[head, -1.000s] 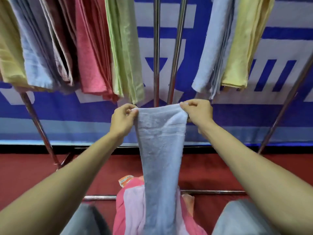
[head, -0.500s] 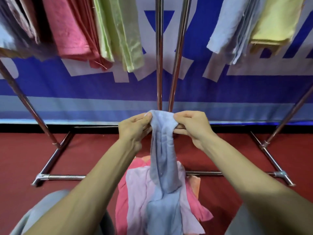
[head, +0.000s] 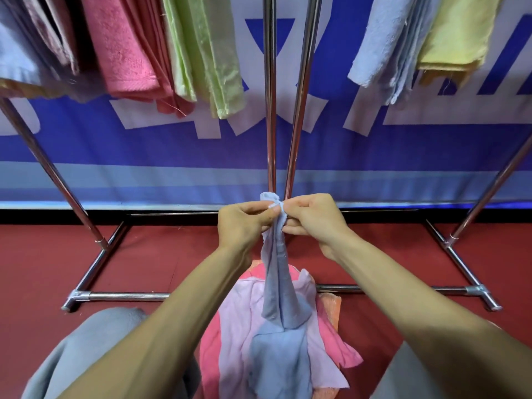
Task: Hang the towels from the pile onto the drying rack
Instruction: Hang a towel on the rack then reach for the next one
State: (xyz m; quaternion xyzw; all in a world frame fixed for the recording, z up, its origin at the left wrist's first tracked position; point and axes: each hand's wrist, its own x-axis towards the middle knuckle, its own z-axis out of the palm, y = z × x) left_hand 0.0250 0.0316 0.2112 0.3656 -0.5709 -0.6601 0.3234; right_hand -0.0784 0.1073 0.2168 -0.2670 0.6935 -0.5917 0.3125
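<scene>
Left grip [head: 244, 223] and right grip [head: 312, 220] drawn closer, both pinching bunched blue towel [head: 275, 283] | rack [head: 270, 110] top cropped | red floor [head: 43, 269]

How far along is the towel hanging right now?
Done: a pink towel, green towel and yellow towel, among others, hang on the rack. In hand: left hand and right hand pinch the top of the blue towel, its lower end lying on the pile. Left: hanging it, then that pile.
</scene>
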